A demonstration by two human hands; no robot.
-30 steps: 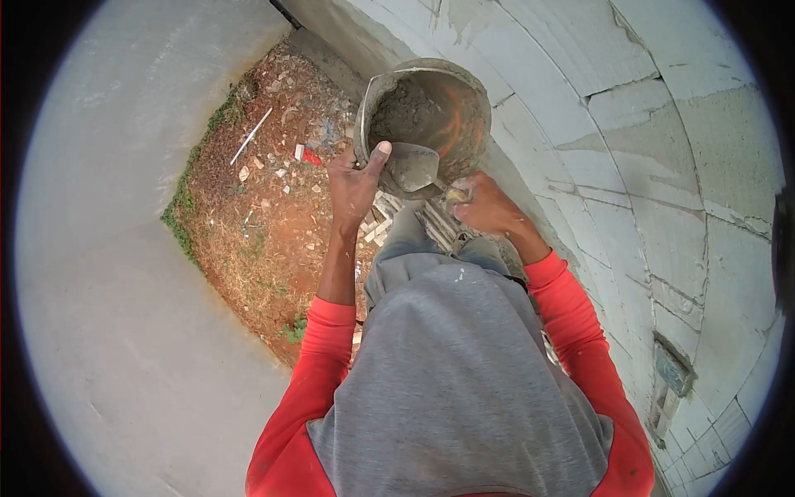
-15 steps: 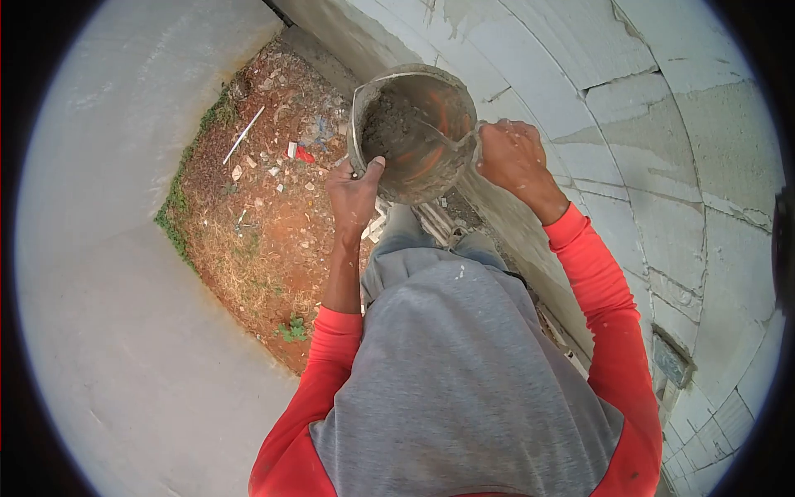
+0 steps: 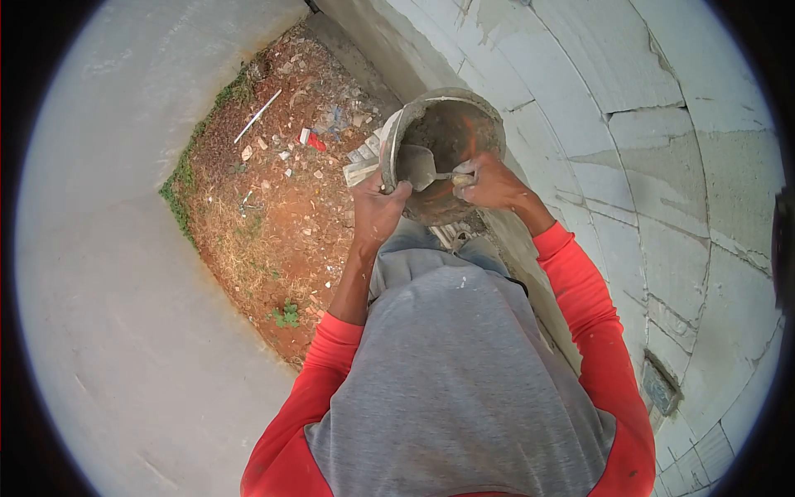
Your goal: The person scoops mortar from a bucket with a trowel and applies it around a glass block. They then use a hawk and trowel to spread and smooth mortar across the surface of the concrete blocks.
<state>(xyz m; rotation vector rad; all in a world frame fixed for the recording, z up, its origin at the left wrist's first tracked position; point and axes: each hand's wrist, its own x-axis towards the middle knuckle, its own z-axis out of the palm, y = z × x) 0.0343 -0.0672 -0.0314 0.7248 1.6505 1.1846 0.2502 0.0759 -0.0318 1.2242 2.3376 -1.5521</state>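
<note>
In front of my body a mortar-smeared bucket (image 3: 401,124) is tilted so that its mouth faces me. My left hand (image 3: 378,210) grips its near left rim, thumb over the edge. Closed around the handle of a trowel (image 3: 416,166) is my right hand (image 3: 490,181), at the right side of the bucket's mouth. The trowel's grey blade lies inside the opening, close to the left rim. Wet grey mortar (image 3: 445,132) coats the inside, with orange patches showing on the wall. The blade hides part of the mortar.
A light block wall (image 3: 662,157) with mortar joints rises on my right, a recessed box (image 3: 660,386) low in it. On the left stands a smooth grey wall (image 3: 108,273). Below lies reddish ground (image 3: 273,207) with rubble, a white stick (image 3: 257,115) and weeds.
My right hand has moved left and down over the bucket, and the trowel blade now shows flat near the left rim. The bucket appears lower and further right in view.
</note>
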